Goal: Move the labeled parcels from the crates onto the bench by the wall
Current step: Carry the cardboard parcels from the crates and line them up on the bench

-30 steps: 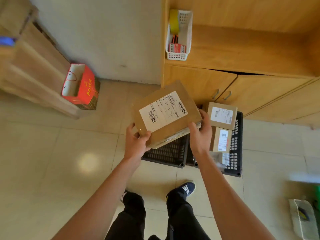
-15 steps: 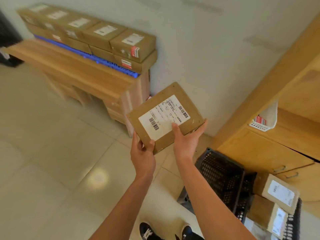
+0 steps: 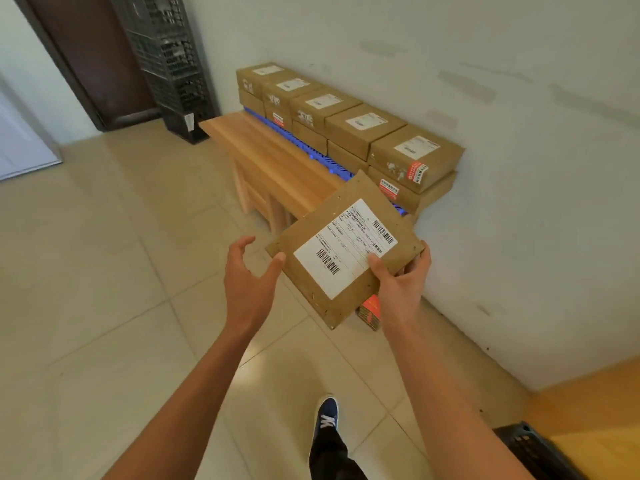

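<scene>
Flat parcel (image 3: 341, 251) mid-frame, tilted, label up, held in the air over the floor just short of the bench (image 3: 273, 157) near end. Right hand (image 3: 398, 285) grips its lower right corner, thumb on the label, fingers under. Left hand (image 3: 247, 275) spread, loosely curved, thumb tip touching the parcel's left edge. Stacked boxes (image 3: 360, 129) line the bench along the wall, centre-top. Black crate (image 3: 533, 448) corner lower right.

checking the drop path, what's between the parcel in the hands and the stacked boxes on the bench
In the head view, only bare bench top and a blue strip lie between the held parcel and the stacked boxes.
</scene>
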A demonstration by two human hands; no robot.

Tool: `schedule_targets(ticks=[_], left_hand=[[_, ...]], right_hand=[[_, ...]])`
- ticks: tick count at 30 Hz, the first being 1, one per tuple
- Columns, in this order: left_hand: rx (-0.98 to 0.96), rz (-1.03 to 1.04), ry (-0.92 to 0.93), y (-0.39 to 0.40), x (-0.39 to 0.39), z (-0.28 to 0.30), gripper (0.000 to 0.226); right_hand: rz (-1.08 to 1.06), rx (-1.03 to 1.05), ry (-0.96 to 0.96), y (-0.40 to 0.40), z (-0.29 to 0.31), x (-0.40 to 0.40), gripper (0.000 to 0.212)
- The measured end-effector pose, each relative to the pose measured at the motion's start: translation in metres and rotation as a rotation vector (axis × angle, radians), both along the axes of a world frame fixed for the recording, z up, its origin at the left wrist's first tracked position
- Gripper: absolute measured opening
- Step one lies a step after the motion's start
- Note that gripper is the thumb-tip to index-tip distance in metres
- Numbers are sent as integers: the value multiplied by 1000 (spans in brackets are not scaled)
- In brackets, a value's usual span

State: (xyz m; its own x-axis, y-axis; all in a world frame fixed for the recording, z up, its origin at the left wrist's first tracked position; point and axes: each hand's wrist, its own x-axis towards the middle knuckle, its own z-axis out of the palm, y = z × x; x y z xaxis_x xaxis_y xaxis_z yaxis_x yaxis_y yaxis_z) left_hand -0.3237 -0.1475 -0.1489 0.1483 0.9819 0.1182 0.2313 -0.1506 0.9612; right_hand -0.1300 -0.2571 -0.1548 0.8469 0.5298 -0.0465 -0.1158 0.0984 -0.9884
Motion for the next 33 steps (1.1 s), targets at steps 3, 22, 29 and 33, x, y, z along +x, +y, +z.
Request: schedule_targets(ticks=[3,22,29,33], left_hand=[[23,-95,41,57,1,5,50],[-283,228,-236,309,62,-12,18],[-209,208,-174,441,55,-23,22],[-160,139,-63,532,46,-20,34]], right_hand=[[101,33,-23,51,0,14,75],[618,-209,-369,354,0,32,93],[663,-252,-543,490,-10,20,70],[632,-274,-548,577,-6,15,67]])
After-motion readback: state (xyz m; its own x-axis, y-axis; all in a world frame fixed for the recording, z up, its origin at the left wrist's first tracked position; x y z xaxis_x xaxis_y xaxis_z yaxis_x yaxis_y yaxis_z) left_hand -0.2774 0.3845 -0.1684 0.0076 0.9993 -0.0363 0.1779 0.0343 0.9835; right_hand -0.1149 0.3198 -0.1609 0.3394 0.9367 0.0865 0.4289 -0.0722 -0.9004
